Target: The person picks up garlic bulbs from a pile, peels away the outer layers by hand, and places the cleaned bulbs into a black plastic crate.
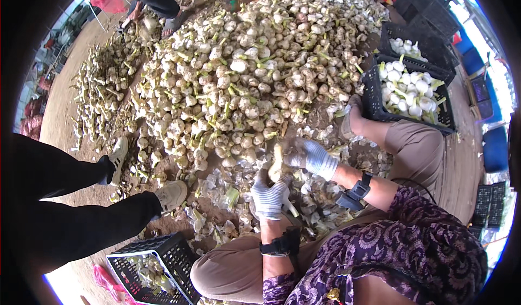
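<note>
My left hand [268, 195], in a striped glove with dirty fingers, is closed around a garlic bulb [277, 167]. The bulb's pale stem points up and away from me. Close on its right is my right hand [315, 158], in a matching glove. Its fingers are blurred, so I cannot tell whether they touch the bulb. A white garlic stalk [293, 209] shows just below my left hand. Loose papery skins [217, 196] cover the ground beneath my hands. Beyond them spreads a big heap of unpeeled garlic [233, 82] with dirty skins and cut stems.
At the right, a black crate [374, 96] holds clean white bulbs; another crate [386, 36] stands behind it. A black crate [184, 267] with some garlic lies near my left knee. Someone's shoes [172, 195] stand at the left. Another person's hand [133, 13] works at the far left.
</note>
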